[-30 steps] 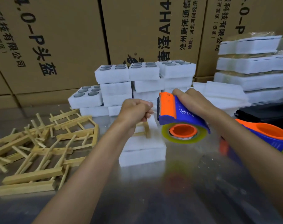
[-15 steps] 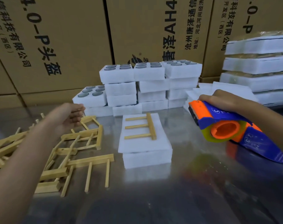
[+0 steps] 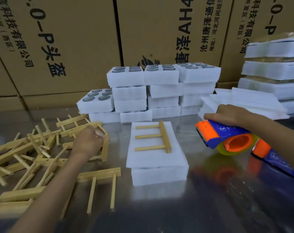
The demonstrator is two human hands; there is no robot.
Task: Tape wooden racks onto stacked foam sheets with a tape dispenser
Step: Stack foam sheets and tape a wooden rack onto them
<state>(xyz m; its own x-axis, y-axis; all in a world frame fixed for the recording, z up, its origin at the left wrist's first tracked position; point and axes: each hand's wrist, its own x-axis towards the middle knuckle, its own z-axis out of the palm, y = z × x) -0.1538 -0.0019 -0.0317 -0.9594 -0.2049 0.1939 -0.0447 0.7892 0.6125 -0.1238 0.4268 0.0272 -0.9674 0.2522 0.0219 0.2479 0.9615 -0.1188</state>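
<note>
While the left hand (image 3: 88,142) has swung away from the foam stack to the rack pile at 9 o'clock, the right hand (image 3: 227,113) has carried the dispenser (image 3: 227,137) off to 3 o'clock.

Item 1, foam stack (image 3: 157,158): two white sheets, centre of the steel table (image 3: 176,212). One rack (image 3: 157,137) lies flat on top, its bar toward 3 o'clock, three pegs pointing to 9 o'clock. Whether tape already crosses it cannot be told.

Item 2, left hand: fingers curled over a rack (image 3: 105,148) at the pile's near edge; grip looks closing, but full hold cannot be confirmed.

Item 3, right hand: wrapped over the dispenser's top, firmly held, orange blade end toward the stack, roll just above the table. A second dispenser (image 3: 274,160) lies beyond it at 4 o'clock.

Item 4, rack pile (image 3: 28,153): loose, tangled, 8 to 10 o'clock; one separate rack (image 3: 100,179) at 7 o'clock.

Item 5, background: foam blocks (image 3: 161,88) with round inserts at 12 o'clock; wrapped foam bundles (image 3: 274,69) at 2 o'clock; cartons (image 3: 67,39) behind.

Judgement: the shift from taping posture to fetching suggests a further rack is being collected, with the dispenser parked meanwhile.
</note>
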